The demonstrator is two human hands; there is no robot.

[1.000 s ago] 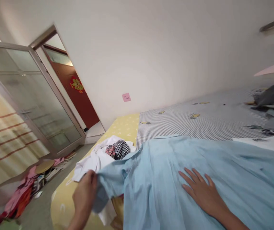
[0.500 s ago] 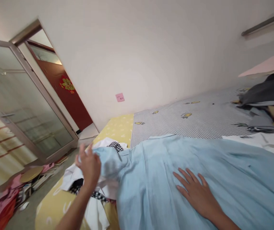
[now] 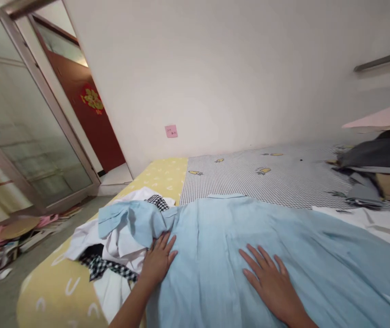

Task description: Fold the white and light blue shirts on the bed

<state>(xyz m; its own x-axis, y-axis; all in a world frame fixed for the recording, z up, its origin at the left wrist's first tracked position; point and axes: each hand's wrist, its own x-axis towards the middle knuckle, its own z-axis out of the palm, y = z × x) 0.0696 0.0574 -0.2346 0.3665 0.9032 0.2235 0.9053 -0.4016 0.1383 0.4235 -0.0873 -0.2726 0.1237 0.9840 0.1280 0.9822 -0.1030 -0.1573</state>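
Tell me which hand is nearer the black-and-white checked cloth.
Left. The left hand lies flat at the blue shirt's left edge, just right of the checked cloth. The right hand lies flat mid-shirt, farther right.

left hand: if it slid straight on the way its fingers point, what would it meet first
The left hand lies flat on the light blue shirt, fingers pointing up and slightly right. Straight on, it would probably first meet the shirt's folded-over sleeve, which lies right past the fingertips, on the white garment. Depth is hard to judge.
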